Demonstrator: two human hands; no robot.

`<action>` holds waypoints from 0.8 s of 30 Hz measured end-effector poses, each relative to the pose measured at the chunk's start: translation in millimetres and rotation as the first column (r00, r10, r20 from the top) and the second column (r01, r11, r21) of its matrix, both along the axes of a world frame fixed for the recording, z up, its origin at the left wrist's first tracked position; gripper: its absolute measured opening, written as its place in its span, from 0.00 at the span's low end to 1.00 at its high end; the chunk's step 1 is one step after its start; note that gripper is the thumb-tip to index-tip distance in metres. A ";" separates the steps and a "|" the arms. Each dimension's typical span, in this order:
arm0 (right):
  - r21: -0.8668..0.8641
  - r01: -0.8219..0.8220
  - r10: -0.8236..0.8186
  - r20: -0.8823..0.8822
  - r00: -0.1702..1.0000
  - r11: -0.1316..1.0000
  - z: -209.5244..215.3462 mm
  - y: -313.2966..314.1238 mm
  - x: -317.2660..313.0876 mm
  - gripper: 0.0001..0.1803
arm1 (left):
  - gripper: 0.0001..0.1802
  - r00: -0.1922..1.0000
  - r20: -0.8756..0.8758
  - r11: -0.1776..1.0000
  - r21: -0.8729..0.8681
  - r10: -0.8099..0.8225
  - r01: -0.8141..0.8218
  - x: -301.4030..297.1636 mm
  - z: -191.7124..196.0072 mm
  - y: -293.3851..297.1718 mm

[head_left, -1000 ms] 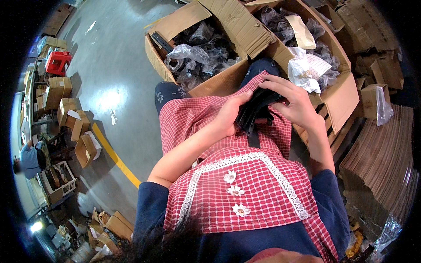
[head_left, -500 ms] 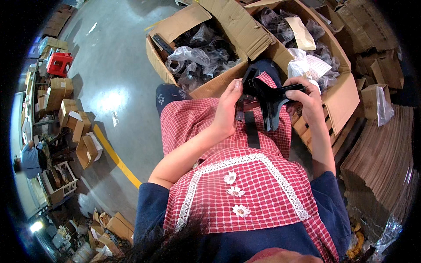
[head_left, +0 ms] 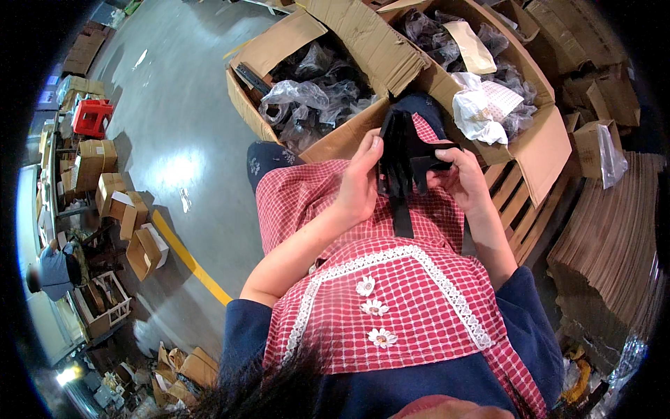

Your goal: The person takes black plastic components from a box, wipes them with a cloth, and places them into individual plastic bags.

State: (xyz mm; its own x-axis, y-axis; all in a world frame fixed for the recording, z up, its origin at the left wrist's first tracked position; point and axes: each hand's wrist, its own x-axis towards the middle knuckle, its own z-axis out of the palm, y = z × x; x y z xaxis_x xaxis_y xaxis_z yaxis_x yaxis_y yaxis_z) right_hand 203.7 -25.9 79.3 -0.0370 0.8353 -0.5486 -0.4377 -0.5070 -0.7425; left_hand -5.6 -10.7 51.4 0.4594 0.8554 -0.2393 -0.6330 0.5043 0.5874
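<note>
Item: flat black plastic part with finger-like ribs, held above the lap between both hands.

Position: the part is carried in front of the red-and-white checked apron, just short of the near edge of the open brown cardboard carton of clear-bagged dark parts. It is raised clear of the apron, not laid on it.

Long axis: the ribs are set upright in the picture, running away from the body toward the carton. A short arm of the part is projected sideways toward the person's right. A narrow black strap-like strip is seen hanging down from below the part onto the apron; whether it is joined to the part cannot be told.

Grip, left hand: closed against the left edge of the part, fingers pressed along the ribs, thumb hidden behind.

Grip, right hand: closed on the sideways arm, fingertips wrapped over its end.

Relation: the part lies between the two hands, touching both; the ribbed body is nearer the left hand, the projecting arm nearer the right.

Adjacent: a second open cardboard carton with crumpled white paper at the person's right; a wooden pallet beneath it; grey concrete floor with a yellow line at the left.
</note>
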 end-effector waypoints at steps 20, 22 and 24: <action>0.187 -0.280 0.220 0.287 0.932 0.942 28.4 0.0 24.7 0.09 | 0.18 0.991 -0.037 0.957 -0.266 -0.127 0.113 -14.4 -3.4 8.9; 0.190 -0.454 0.370 0.354 0.859 0.871 46.4 8.9 20.0 0.12 | 0.22 0.966 -0.013 0.902 -0.363 -0.257 0.235 -12.6 4.3 8.1; 0.135 -0.661 0.563 0.418 0.713 0.738 59.4 22.0 17.8 0.16 | 0.23 0.916 0.069 0.873 -0.282 -0.395 0.397 -11.7 -6.0 10.2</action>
State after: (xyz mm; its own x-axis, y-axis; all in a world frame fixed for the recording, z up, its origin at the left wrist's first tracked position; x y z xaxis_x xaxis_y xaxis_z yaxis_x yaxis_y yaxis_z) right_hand 221.5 -3.9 138.6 -0.4514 0.8001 -0.3951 0.1959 -0.3431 -0.9186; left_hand -17.3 -0.6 45.4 0.7485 0.4971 -0.4389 -0.3494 0.8582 0.3760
